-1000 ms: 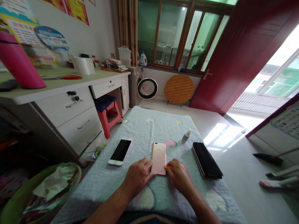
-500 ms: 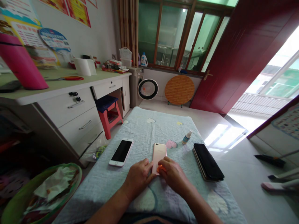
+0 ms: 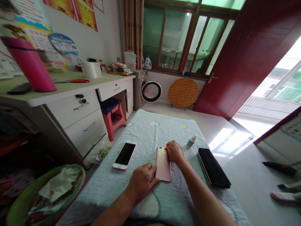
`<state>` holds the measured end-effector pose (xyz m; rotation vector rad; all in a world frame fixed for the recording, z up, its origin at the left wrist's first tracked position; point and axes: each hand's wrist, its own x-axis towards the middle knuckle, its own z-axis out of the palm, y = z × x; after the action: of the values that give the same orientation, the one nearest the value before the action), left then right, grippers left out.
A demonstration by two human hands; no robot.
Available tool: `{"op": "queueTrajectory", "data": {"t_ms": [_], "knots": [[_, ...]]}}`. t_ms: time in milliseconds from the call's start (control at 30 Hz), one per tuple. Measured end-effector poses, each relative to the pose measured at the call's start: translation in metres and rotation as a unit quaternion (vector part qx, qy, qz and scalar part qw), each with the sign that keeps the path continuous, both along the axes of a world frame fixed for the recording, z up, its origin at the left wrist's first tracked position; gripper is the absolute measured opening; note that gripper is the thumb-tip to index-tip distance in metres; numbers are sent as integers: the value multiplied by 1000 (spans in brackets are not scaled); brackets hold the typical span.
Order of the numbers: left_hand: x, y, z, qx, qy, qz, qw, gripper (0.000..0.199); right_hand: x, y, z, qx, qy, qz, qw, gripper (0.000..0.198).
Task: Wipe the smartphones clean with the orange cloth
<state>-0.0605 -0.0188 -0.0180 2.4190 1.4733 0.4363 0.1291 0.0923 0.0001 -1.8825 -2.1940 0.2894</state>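
A rose-gold phone (image 3: 163, 166) lies back up on the quilted blue cover (image 3: 162, 128), its camera at the far left corner. My left hand (image 3: 142, 180) grips its near left edge and corner with thumb and fingers. At the far right corner, my right hand (image 3: 175, 152) presses a small orange cloth (image 3: 166, 147) onto the back; the fingers hide most of it. Left of these lies a white phone (image 3: 125, 155), dark screen up. To the right stand a small spray bottle (image 3: 191, 141) and a stack of dark tablets or phones (image 3: 214, 168).
A desk (image 3: 70, 94) with a pink flask (image 3: 31, 66), scissors (image 3: 78, 81) and paper rolls (image 3: 90, 69) runs along the left. Below are a red stool (image 3: 114, 121) and a green basket of waste (image 3: 81, 179). A washing machine with its round door (image 3: 151, 91) open stands behind.
My right hand has moved the orange cloth from the near end of the phone's back to its far right corner. The left hand keeps its hold on the near left edge.
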Motion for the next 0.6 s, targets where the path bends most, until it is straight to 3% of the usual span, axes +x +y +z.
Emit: {"op": "queueTrajectory", "data": {"t_ms": [333, 600], "knots": [[0, -1, 3, -5, 3, 4, 1000, 38, -39, 5, -2, -8, 1, 25, 1000, 24], [2, -3, 5, 5, -5, 6, 1000, 31, -20, 9, 5, -29, 7, 17, 999, 17]]}}
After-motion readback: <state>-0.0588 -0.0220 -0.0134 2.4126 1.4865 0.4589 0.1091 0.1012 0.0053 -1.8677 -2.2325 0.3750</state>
